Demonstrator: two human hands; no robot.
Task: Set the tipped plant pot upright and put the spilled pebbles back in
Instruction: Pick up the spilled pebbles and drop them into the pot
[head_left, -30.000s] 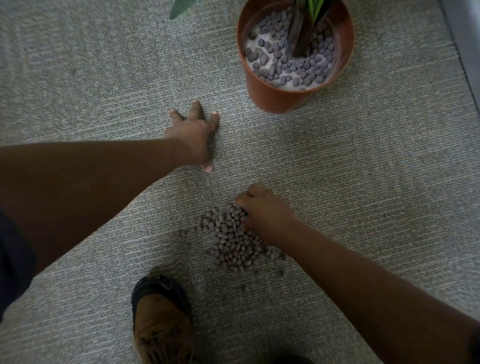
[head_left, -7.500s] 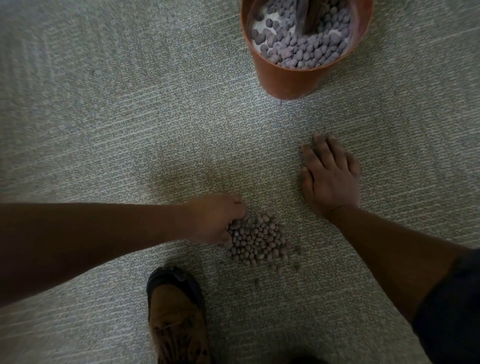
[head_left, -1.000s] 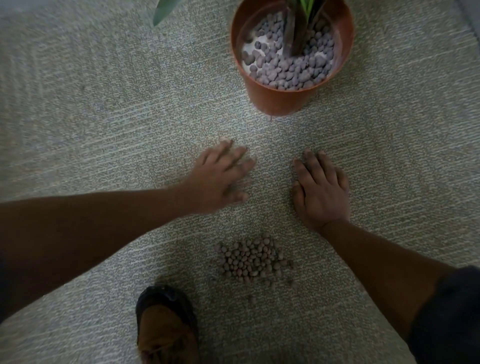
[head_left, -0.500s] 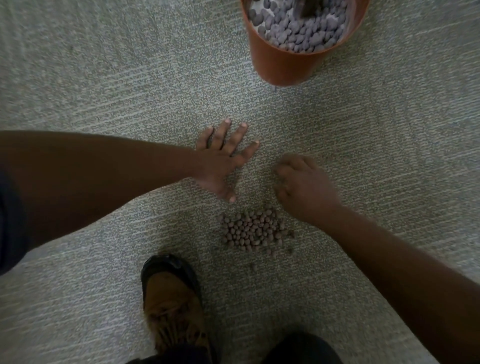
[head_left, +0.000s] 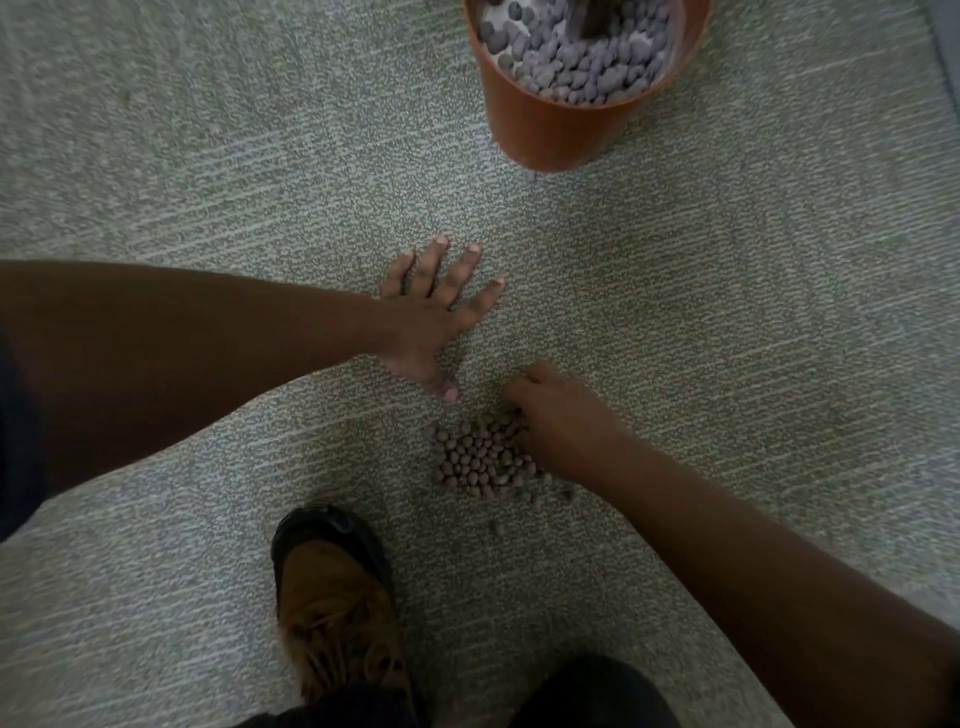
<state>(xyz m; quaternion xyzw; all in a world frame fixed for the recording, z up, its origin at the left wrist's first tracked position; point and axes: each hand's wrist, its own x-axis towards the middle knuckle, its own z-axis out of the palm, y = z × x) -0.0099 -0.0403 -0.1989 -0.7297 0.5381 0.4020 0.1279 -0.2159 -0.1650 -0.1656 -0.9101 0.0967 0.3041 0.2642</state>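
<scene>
Left hand (head_left: 426, 325) lies flat, fingers spread, on the carpet (head_left: 208, 182); right hand (head_left: 563, 421) curls over the pebbles (head_left: 475, 460), grip unclear

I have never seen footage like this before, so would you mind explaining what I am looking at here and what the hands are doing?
There is no machine here: a person wears a camera on the head, looking down at their own two bare hands. The left hand lies flat with spread fingers on the carpet. The right hand reaches into a small heap of spilled pebbles, fingers curled at its edge; whether it has grasped any is hidden. At the top stands the orange plant pot, upright and holding many pebbles. A brown shoe shows at the bottom.
</scene>
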